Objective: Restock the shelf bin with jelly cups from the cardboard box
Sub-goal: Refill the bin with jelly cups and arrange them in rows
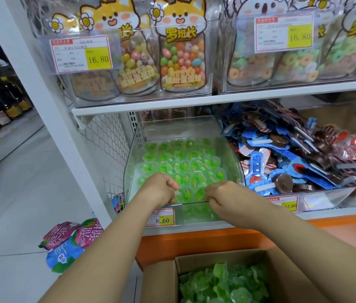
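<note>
At the near lip of the shelf bin (133, 154), that's where both your hands were. Left hand (161, 189) sat over the near-left corner and right hand (223, 196) was just beside it toward the middle. They were close together but not touching, and both had fingers curled down onto the front row of jelly cups (181, 162). Honestly I couldn't tell if either hand was actually pinching a cup or only nudging one into line, because the knuckles hid the fingertips.

The bin was the clear one on the lower shelf, left of the pile of blue lollipop packs (281, 149), with the 8.60 price tag (161, 217) on its front. The cups in it lay lid side up in fairly tidy rows from far wall to near lip. They only sat low in the bin though, so plenty of room on top. The cardboard box (159, 278) sat open below the shelf, right under your arms, with a heap of loose green cups (223, 283) in it.

My read: you were in the placing/tidying bit, finishing the front row, and the restock was nowhere near done. Next move would call for letting go and dropping both hands into the box. Then scoop a handful and bring it up over that lip without knocking the rows crooked.
</note>
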Demonstrator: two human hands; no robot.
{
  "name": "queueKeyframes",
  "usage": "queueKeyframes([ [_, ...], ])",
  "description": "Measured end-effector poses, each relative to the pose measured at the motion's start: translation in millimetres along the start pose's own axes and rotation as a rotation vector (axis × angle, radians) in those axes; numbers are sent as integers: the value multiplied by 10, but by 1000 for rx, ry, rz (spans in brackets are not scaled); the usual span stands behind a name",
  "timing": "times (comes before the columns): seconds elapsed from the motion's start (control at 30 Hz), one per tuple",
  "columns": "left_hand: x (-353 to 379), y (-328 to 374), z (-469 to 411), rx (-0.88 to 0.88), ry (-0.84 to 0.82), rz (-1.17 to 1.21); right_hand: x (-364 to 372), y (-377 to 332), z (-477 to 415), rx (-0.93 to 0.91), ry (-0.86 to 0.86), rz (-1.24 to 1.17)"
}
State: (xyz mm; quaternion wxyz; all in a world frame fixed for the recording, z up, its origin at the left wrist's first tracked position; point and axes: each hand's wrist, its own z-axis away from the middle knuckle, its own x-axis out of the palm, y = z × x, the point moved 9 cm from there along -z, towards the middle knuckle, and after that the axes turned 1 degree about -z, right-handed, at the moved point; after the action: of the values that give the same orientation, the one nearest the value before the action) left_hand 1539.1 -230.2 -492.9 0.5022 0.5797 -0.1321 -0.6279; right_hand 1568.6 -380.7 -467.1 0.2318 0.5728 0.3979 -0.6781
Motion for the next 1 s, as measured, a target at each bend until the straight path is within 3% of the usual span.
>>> queueKeyframes([
  [0.2,-24,-33,-39,17,39,-115,65,37,7,10,-12,11],
  [0.33,-113,141,63,105,121,-289,-103,-64,73,-85,118,-18],
  [0.4,-253,301,234,234,313,-386,-245,-155,169,-163,262,-61],
  [0.5,-281,483,806,610,598,-213,-304,-248,454,-239,442,-175],
  [0.6,320,343,1161,844,407,-155,44,-192,701,-179,405,-269],
  [0.7,1013,-172,1022,731,190,-201,724,195,838,58,242,-285],
  [0.83,1582,-1066,675,279,35,-163,1722,824,1081,421,-75,-385],
  [1.0,2157,-1749,509,-24,-196,-322,2539,1093,1216,586,-362,-424],
])
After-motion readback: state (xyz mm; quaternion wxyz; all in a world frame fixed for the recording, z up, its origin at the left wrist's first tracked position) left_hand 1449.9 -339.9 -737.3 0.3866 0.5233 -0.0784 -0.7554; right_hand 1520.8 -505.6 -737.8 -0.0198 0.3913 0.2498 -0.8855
